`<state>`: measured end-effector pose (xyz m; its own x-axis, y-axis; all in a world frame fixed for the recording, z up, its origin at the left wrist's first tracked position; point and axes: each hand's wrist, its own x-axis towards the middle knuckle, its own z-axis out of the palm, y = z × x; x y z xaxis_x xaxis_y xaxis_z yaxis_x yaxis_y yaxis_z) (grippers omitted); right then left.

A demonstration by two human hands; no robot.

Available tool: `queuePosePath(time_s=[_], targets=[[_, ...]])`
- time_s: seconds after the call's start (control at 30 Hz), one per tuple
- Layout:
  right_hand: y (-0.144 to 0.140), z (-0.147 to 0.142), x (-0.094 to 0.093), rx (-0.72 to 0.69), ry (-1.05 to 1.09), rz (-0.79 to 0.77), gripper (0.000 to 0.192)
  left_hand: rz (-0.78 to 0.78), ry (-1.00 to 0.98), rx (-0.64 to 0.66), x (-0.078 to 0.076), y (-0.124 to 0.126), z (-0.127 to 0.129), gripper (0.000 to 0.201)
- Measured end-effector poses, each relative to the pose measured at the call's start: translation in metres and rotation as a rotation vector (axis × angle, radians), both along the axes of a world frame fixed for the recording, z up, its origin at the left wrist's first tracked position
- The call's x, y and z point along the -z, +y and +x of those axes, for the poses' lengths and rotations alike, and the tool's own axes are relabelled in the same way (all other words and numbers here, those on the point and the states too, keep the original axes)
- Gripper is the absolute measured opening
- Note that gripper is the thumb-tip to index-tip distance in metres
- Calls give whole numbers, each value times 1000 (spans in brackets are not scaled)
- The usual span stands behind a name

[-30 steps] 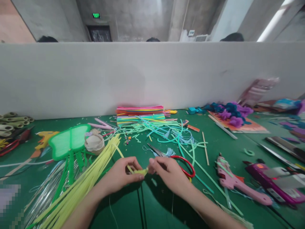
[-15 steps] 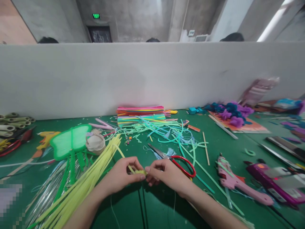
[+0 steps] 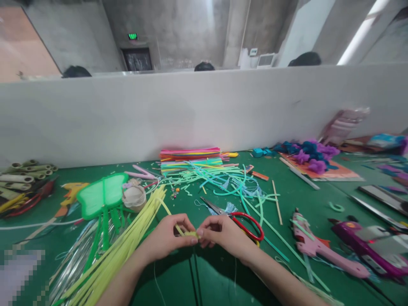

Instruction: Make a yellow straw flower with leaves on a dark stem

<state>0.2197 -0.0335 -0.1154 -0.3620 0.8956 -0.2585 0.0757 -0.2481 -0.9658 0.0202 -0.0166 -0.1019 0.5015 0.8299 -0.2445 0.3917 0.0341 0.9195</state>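
Head view, hands: I see my left hand and my right hand brought close together low in the middle, just above the green table; fingertips of the two nearly meet.
Head view, left hand: thumb and forefinger pinched on a yellow strip; the other fingers curled under.
Head view, right hand: fingers bent and closed on the other end of the same folded piece; knuckles face me.
Head view, yellow strip: its folded end sits between both hands; a thin tail runs up and left from my left hand towards the bundle of yellow strips lying slantwise on the table.
Head view, near things: red-handled scissors lie just behind my right hand, blades pointing left; a green butterfly shape beside a small roll of tape to the left; a pink glue gun well to the right; a stack of coloured sheets by the white partition.
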Motion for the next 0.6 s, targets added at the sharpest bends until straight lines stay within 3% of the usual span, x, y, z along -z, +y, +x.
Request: queuePosePath(time_s=[0.17,0.37,0.47,0.53,0.6], targets=[[-1,-4,-3,21,-50,-6,43,-41,-28,18,2,-3,-7,39],[0,-11,8,39,-121,69,41,85,22,-73,2,-5,-16,32],[2,-14,0,6,-220,115,32,133,42,-88,-3,-8,-17,28],[-6,-16,-18,51,-402,244,24,148,39,-89,-6,-10,-16,26],[-27,-18,-38,200,-542,553,18,158,24,-87,-8,-12,-13,26]])
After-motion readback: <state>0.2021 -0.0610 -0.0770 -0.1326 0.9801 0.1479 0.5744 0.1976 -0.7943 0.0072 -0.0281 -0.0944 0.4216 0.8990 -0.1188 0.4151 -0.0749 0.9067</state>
